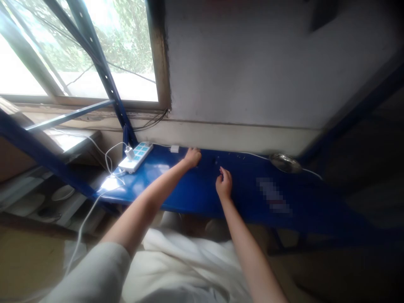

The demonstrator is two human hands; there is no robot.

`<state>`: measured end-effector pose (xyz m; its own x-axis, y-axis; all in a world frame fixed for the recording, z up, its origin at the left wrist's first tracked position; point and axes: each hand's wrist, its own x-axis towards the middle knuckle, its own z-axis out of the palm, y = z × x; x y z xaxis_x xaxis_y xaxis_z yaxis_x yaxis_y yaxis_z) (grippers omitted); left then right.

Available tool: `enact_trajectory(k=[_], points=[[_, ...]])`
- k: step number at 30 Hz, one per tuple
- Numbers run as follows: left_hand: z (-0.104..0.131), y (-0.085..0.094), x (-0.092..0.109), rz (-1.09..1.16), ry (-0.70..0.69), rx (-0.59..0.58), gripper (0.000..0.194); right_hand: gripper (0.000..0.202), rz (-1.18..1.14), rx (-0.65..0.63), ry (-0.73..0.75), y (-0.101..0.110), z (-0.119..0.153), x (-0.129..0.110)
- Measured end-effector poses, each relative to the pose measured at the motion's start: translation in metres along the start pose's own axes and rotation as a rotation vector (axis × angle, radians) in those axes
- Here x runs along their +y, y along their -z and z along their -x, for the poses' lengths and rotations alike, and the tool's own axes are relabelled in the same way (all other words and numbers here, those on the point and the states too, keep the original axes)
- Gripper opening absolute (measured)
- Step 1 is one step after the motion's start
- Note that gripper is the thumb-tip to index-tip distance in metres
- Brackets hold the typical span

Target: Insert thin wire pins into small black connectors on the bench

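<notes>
My left hand (192,157) reaches to the back part of the blue tabletop (186,193), its fingers curled downward near the rear edge. Whatever those fingers hold, if anything, is hidden. Closer to me and to the right, my right hand (224,183) is raised slightly with fingers curled in and the fingertips near the thumb. Anything pinched there is too small to make out. Several tiny pieces (217,160) lie just beyond my right hand. A white plug adapter (174,149) sits left of my left hand.
A white power strip (136,158) with a plug in it lies at the table's left end, its cord hanging off the edge. A shiny metal bowl (285,163) stands at the back right. Blue metal posts (110,84) and a wall (240,63) bound the table.
</notes>
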<state>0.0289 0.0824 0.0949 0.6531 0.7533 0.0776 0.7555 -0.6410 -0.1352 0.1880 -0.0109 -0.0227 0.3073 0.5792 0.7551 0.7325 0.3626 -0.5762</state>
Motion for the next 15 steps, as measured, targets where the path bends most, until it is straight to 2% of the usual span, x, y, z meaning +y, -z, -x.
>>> enact_trajectory(k=[15], points=[[0.0037,-0.0012,-0.0038,0.055,0.075,-0.06,0.021,0.036,0.018,-0.011,-0.004,0.0019,0.0016,-0.0011]])
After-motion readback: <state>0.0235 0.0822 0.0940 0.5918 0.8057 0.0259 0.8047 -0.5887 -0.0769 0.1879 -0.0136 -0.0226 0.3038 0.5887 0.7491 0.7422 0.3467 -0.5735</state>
